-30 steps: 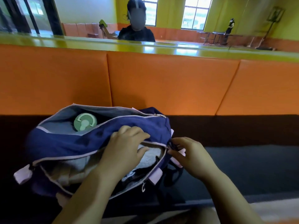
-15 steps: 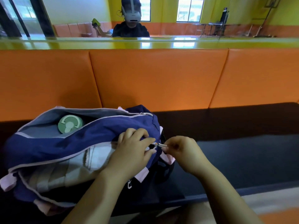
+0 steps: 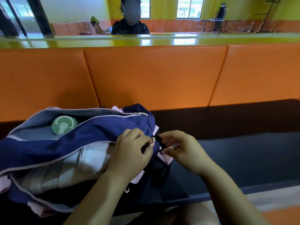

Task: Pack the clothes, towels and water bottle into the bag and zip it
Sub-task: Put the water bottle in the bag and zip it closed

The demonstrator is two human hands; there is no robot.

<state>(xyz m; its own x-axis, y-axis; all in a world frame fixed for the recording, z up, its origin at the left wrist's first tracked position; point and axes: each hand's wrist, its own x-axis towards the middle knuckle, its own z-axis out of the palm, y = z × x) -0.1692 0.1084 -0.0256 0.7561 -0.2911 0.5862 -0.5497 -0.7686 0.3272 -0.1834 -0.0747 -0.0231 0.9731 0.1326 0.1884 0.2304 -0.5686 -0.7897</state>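
Bag (image 3: 68, 144): navy blue, pale pink zipper trim, grey lining. Bottle lid (image 3: 63, 125): mint green. Towels (image 3: 68, 169): white and light grey. Bench (image 3: 235, 151): black seat, orange backrest (image 3: 154, 75).

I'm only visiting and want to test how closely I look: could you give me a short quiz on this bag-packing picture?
1. True or false: the bag is fully zipped.
2. The green water bottle is: A) lying outside the bag B) inside its open rear pocket C) out of sight.
3. Fill in: pale folded ____ fill the front pocket.
Key: 1 false; 2 B; 3 towels.
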